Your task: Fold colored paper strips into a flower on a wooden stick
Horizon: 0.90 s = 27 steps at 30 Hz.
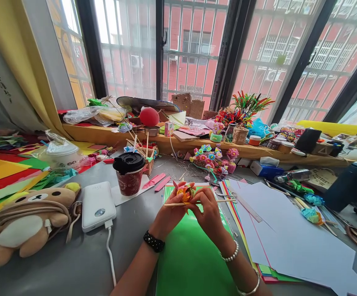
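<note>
Above a green sheet (193, 255), my left hand (170, 218) is closed around a small folded paper flower (184, 193) in orange, yellow and pink. My right hand (207, 209) meets it from the right, thumb and index finger pinched together at the flower's base. A thin wooden stick (174, 204) lies crosswise at both hands, its left end poking out past my left hand. The part between the fingers is hidden, so I cannot tell how stick and flower join. Pink paper strips (158, 181) lie just beyond my left hand.
On the left are a lidded coffee cup (129, 176), a white power bank (98, 207) with a cable, and a plush bear (27, 222). White paper sheets (289, 230) and a ruler (248, 207) lie right. Beaded flowers (211, 158) stand behind, below the cluttered windowsill (181, 144).
</note>
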Available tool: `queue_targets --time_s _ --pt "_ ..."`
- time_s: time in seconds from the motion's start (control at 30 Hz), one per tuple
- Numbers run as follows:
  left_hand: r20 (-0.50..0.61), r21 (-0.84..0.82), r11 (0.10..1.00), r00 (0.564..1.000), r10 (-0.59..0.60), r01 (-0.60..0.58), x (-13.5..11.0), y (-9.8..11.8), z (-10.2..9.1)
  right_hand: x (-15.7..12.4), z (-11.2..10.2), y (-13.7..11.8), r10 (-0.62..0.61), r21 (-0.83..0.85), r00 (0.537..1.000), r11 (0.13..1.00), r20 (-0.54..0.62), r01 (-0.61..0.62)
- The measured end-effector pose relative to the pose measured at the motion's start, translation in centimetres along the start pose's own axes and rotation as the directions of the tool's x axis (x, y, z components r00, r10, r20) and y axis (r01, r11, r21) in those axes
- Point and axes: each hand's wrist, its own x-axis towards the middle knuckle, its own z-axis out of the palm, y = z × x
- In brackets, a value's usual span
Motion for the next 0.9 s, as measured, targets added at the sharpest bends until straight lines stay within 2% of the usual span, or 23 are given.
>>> queue_targets --time_s 0.63,0.9 --pt "0.003 0.027 1.0 1.0 -0.013 0.013 -0.23 -0.08 -0.08 0.02 -0.22 -0.07 0.016 0.046 1.0 0.999 0.005 -0.016" --pt "0.002 0.025 1.0 1.0 0.0 0.0 -0.29 0.07 0.1 -0.07 -0.14 -0.2 0.016 0.005 1.0 1.0 0.025 -0.016"
